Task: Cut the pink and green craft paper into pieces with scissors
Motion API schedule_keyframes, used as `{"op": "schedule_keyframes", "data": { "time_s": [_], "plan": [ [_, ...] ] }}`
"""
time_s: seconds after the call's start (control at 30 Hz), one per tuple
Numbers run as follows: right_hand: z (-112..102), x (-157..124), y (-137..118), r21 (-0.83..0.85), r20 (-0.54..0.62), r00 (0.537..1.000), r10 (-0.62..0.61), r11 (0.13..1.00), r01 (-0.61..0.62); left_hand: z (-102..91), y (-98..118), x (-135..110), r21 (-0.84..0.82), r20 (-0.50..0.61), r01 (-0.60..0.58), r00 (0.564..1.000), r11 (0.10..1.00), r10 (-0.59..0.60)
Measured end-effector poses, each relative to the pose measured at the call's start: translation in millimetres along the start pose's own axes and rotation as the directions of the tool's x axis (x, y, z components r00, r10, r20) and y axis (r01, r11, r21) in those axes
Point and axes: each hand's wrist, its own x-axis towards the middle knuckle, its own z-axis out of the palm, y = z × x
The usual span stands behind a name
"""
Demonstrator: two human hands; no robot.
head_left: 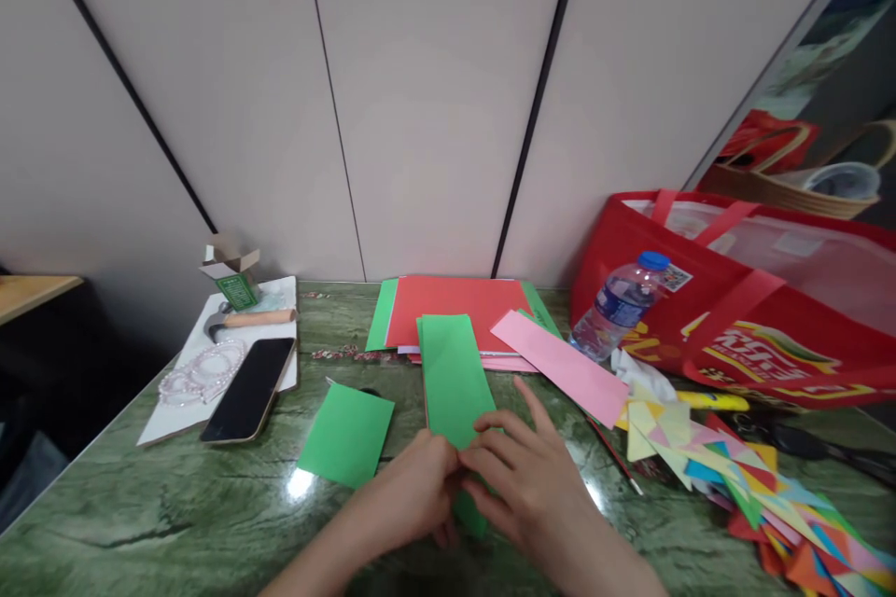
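A long green paper strip (456,371) lies in front of me, running from the paper stack towards my body. My left hand (420,483) is closed at the strip's near left edge, its fingertips mostly hidden. Beside it, my right hand (528,485) rests over the strip's near part, with the fingers apart and bent and one finger raised. The fingertips of both hands meet over the green paper, so what lies between them is covered. Left of my hands is a square green sheet (348,434). A pink paper strip (560,366) lies slanted to the right.
Red sheets (448,298) are stacked by the wall. At left are a phone (250,390), a hammer (259,319), a beaded string (203,373) and a small box (236,284). To the right stand a water bottle (620,306), a red bag (756,298) and folded coloured paper (763,480); a pencil (616,457) lies nearer.
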Motion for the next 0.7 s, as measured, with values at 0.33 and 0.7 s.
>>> {"op": "schedule_keyframes", "data": {
  "time_s": [0.33, 0.7],
  "plan": [
    [-5, -1, 21, 0.039, 0.062, 0.993, 0.096, 0.994, -0.098, -8.7, -2, -5, 0.063, -0.035, 0.049, 0.998, 0.997, -0.047],
    [-12, -8, 54, 0.558, 0.226, 0.823, 0.522, 0.623, -0.548, -54.2, 11, -4, -0.206, 0.241, 0.174, 0.963, 0.963, -0.122]
  ]
}}
